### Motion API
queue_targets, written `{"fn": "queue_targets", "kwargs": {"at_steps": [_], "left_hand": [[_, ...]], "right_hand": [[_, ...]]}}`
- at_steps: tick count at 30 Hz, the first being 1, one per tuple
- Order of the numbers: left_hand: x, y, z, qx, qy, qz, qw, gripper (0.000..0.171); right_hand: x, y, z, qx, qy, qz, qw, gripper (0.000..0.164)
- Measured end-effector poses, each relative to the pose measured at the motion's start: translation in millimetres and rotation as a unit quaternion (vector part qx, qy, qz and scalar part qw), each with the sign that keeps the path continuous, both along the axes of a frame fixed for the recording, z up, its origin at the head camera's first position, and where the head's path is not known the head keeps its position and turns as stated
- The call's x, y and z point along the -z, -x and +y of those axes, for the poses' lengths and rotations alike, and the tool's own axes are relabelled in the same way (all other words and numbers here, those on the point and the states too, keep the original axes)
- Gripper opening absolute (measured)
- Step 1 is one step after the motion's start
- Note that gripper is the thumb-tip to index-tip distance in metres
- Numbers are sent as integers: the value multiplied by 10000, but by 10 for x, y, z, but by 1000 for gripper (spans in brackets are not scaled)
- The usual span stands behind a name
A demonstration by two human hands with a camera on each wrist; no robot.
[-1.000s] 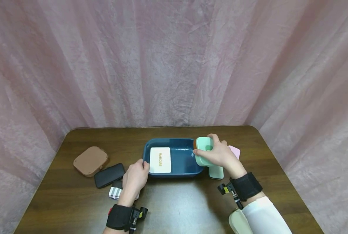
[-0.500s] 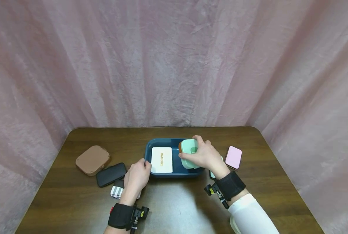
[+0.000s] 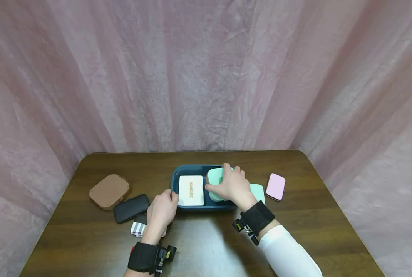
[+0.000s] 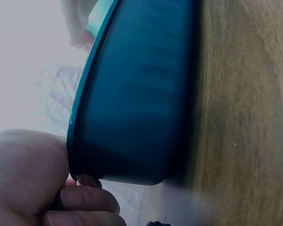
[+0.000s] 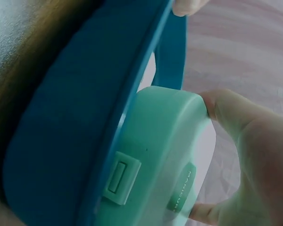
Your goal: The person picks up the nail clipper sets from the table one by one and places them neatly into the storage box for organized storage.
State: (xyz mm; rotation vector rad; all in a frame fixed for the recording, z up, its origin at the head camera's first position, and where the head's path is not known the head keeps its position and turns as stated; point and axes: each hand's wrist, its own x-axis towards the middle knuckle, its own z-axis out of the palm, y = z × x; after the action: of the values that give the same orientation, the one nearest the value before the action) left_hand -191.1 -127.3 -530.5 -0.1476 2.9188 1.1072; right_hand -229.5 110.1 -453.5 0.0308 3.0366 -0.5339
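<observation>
A dark blue rectangular tray sits mid-table. My left hand pinches its left rim, thumb and fingers on either side of the wall in the left wrist view. A white case marked MANICURE lies flat in the tray's left half. With thumb and fingers spread across its top, my right hand holds a mint green manicure case inside the right half. In the right wrist view this case has a front latch and rises above the tray rim. Its underside is hidden.
Left of the tray lie a tan case, a black case and a checked case partly under my left wrist. To the right are another mint green case, partly hidden by my right hand, and a pink case.
My right hand has carried the mint green case leftward from over the tray's right edge down into its right half. The left hand keeps its grip on the rim.
</observation>
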Motion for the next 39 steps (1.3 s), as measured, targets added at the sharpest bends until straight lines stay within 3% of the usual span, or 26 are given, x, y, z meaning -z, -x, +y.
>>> {"fn": "queue_targets", "kwargs": {"at_steps": [18, 24, 32, 39], "left_hand": [[-7, 21, -13, -17, 14, -51, 10000, 33], [-6, 20, -18, -32, 26, -31, 10000, 34], [13, 15, -20, -5, -29, -75, 10000, 33], [-13, 11, -31, 3, -39, -75, 10000, 32]], "right_hand": [[191, 39, -242, -50, -1373, 37, 9905, 99], [234, 61, -275, -93, -1611, -144, 9868, 98], [316, 93, -323, -126, -2216, -519, 9737, 96], [333, 100, -319, -179, -2124, -621, 9750, 96]]}}
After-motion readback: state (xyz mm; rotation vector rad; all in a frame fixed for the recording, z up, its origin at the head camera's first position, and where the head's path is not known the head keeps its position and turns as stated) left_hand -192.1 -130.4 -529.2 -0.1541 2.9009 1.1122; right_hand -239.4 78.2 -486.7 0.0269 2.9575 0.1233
